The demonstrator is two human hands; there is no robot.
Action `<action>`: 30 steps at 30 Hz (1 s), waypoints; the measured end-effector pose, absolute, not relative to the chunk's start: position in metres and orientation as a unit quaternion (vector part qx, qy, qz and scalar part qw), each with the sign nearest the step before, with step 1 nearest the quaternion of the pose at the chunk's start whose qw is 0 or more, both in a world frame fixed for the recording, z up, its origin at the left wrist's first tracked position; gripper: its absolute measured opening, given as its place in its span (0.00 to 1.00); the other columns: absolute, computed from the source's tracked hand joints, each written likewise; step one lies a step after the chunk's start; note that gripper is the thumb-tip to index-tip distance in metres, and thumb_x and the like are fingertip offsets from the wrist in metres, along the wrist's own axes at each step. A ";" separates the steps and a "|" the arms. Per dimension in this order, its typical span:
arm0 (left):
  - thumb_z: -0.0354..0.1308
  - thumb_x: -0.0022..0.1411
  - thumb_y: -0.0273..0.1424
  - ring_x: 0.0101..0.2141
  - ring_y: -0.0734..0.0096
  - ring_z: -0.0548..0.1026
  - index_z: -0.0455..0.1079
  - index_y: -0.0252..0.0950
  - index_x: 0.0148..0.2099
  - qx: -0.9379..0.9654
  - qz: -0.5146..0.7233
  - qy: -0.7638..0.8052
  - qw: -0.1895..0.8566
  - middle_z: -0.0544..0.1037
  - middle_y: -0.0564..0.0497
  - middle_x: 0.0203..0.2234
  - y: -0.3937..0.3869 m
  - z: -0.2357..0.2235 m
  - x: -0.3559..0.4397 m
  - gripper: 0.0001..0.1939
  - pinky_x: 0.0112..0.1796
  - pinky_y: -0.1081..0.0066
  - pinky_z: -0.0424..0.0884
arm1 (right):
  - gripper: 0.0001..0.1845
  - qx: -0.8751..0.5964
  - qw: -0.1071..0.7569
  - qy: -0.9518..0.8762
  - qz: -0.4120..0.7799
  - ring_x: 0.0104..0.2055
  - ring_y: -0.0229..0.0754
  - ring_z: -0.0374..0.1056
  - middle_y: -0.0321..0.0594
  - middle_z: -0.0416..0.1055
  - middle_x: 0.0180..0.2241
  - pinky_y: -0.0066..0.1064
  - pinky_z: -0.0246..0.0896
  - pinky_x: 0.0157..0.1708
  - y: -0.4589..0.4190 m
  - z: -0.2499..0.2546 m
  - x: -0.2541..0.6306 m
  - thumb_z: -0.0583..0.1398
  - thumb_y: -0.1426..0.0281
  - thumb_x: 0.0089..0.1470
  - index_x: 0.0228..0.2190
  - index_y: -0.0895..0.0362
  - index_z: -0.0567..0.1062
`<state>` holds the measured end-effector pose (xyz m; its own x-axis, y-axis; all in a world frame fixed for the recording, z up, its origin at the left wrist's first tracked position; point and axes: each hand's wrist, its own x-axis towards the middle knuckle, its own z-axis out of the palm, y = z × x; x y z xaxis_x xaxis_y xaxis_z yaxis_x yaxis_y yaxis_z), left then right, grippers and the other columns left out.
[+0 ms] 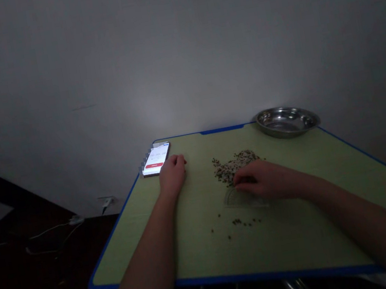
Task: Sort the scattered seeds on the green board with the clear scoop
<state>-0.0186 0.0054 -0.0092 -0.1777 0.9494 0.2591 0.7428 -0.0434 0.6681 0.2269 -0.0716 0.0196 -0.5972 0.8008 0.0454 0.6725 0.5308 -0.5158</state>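
Faces a plain grey wall beyond the left hand and the right hand, in dim light, across a pale green counter edged in blue. Brings thumb and fingertips of the right hand together at the near edge of a pile of mixed pale and dark grains; cannot tell whether pinching a grain or nothing, nor whether touching the pile. Has that pile just beyond and to the left of the right fingertips, its long axis slanting from near left to far right; has the right hand much nearer to it than the left. Covers the right part of a clear half-round protractor with the same hand, straight edge toward the body. Has loose dark grains nearer than the protractor, to the left of the right forearm, some in a short row.

Rests the left hand, fingers loosely curled, just beside the near right corner of a phone with a lit screen; cannot tell whether holding something.

Beyond the right hand and farther right, has a shallow steel bowl, upright, well apart from the pile, with bright glints on its inner metal. To the left of the left hand, off the counter, shows a white plug.
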 end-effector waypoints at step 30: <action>0.43 0.57 0.39 0.27 0.69 0.69 0.71 0.36 0.31 0.625 0.334 0.691 0.143 0.72 0.52 0.21 0.003 -0.003 -0.016 0.17 0.26 0.72 0.57 | 0.06 -0.432 0.205 -0.842 0.250 0.25 0.33 0.62 0.35 0.71 0.24 0.25 0.53 0.27 -0.068 0.018 0.203 0.58 0.71 0.52 0.29 0.59 0.76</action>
<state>-0.0164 0.0033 -0.0028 -0.1772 0.9591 0.2206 0.7683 -0.0052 0.6401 0.2032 -0.0678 0.0182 -0.5419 0.8303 0.1298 0.6250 0.5014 -0.5983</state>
